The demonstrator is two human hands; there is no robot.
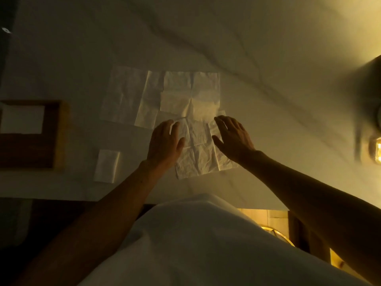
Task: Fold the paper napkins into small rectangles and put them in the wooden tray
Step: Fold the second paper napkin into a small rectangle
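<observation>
An unfolded, creased white napkin [201, 149] lies flat in front of me on the white cloth. My left hand [165, 142] rests flat on its left edge with fingers apart. My right hand [233, 137] hovers open over its right side, holding nothing. Behind it lie further unfolded napkins overlapping one another [190, 93], [125, 96]. A small folded napkin rectangle [107, 169] sits to the left of my left arm. The wooden tray [31, 149] stands at the left edge with one folded napkin [22, 118] in it.
The table is covered with a wrinkled white tablecloth [247, 48]. A lit glass lamp [375, 149] and a dark object stand at the right edge. My white garment fills the bottom middle. The light is dim and yellow.
</observation>
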